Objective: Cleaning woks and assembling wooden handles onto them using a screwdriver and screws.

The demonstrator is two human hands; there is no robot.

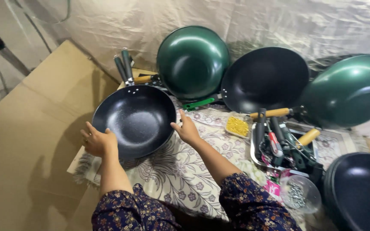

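Note:
A black speckled frying pan (135, 119) with no handle is tilted up on a floral cloth (180, 171). My left hand (97, 141) grips its lower left rim. My right hand (186, 129) holds the right rim, fingers against the edge. Both arms wear dark floral sleeves. Two dark handles (123, 66) stand just behind the pan's top edge.
Behind stand a green pan (192, 62), a black pan (265, 79) and another green pan (350, 92), leaning on a plastic sheet. A metal tray (279, 147) holds handles and a screwdriver. Beside it are a dish of yellow screws (237, 126), a bowl of small metal parts (299, 194) and stacked dark pans (358, 192). Cardboard (31, 128) lies left.

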